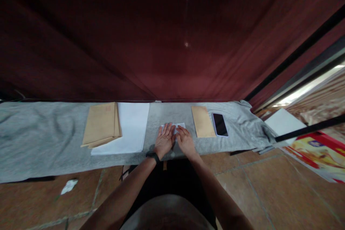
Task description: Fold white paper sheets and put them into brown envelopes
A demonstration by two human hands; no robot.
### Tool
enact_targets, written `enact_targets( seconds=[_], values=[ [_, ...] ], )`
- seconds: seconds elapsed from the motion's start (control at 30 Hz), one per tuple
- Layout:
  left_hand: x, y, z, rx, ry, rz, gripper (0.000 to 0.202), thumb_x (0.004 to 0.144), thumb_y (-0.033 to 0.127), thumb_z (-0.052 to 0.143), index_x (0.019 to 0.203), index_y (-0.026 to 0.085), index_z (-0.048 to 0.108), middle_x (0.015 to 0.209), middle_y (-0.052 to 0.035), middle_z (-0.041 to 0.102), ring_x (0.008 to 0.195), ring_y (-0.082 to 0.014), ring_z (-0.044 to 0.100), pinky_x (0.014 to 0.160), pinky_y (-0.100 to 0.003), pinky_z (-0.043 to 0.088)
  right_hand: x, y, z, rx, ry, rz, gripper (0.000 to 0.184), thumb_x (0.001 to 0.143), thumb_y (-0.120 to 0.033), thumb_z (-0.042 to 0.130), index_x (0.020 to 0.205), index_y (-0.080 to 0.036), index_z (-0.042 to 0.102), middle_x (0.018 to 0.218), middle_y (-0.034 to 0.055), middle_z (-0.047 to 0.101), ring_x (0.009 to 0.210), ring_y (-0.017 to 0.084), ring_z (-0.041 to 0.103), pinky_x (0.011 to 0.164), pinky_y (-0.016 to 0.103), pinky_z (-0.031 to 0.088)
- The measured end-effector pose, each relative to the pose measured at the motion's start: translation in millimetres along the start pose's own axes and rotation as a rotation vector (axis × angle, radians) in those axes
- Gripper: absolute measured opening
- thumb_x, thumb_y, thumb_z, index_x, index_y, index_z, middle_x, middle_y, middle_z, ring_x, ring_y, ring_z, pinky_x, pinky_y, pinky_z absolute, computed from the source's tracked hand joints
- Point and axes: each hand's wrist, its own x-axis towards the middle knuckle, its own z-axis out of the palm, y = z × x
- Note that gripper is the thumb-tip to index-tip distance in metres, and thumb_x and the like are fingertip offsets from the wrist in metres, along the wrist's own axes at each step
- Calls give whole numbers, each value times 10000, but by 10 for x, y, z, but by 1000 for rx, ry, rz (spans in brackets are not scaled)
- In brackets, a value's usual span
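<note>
Grip of the left hand [165, 141]: not clamped; palm down, fingers straight and slightly spread, pressing flat. Grip of the right hand [185, 143]: likewise unclamped; fingers lightly bent and laid down, thumb apart from them and close to the left hand. Both bear on a small white paper [181, 124], flat and straight-edged, mostly covered by the hands; any fold in it cannot be made out. It lies at the near-middle of a long, narrow worktop, directly before the person. A dark wristband [153, 156] circles the left wrist.

Worktop covering: grey cloth [40, 136], soft in nap, rumpled at both ends, smoother at the centre. To the left of the hands, white sheets [134, 125] form a smooth, rectangular stack, partly overlain by a fanned pile of brown paper envelopes [99, 124], matt and uneven at the edges. To the right, a single brown envelope [203, 122] lies flat; just beside it, a phone [221, 125] with glossy black screen, rounded corners and pale rim.

Behind: a dark red panel [172, 61], faintly reflective. Below: brown floor tiles [107, 201] with pale joints, bearing a crumpled white scrap [69, 186].
</note>
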Motion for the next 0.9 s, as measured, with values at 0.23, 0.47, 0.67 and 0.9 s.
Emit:
enact_targets(
  seconds=[0.23,0.47,0.67,0.9],
  values=[
    [-12,1,16,4,-13,1,547,1007,271,295,1532,149,391,1603,-82,381,1526,-253,240,1256,-503,143,100,-27,168,-178,-86,1,485,1068,-337,305,1478,-147,480,1530,117,483,1443,240,411,1193,466,299],
    [-18,8,4,-16,5,-19,577,1007,301,299,1537,80,356,1606,-148,353,1528,-248,234,1260,-488,149,34,89,186,-278,-64,41,528,1062,-378,325,1521,-134,415,1566,129,424,1464,264,372,1183,465,285],
    [-65,-16,51,-28,16,-91,614,995,313,322,1541,32,325,1620,-177,302,1531,-258,218,1256,-450,184,-6,165,182,-264,5,47,558,1057,-393,358,1522,-88,400,1544,179,442,1446,295,395,1168,497,308],
    [-151,-86,34,-40,22,-153,627,1002,339,316,1547,27,307,1616,-180,309,1533,-256,212,1251,-442,197,-41,226,174,-254,68,43,560,1058,-413,347,1516,-98,411,1519,196,474,1410,302,445,1163,515,309]
  ],
)
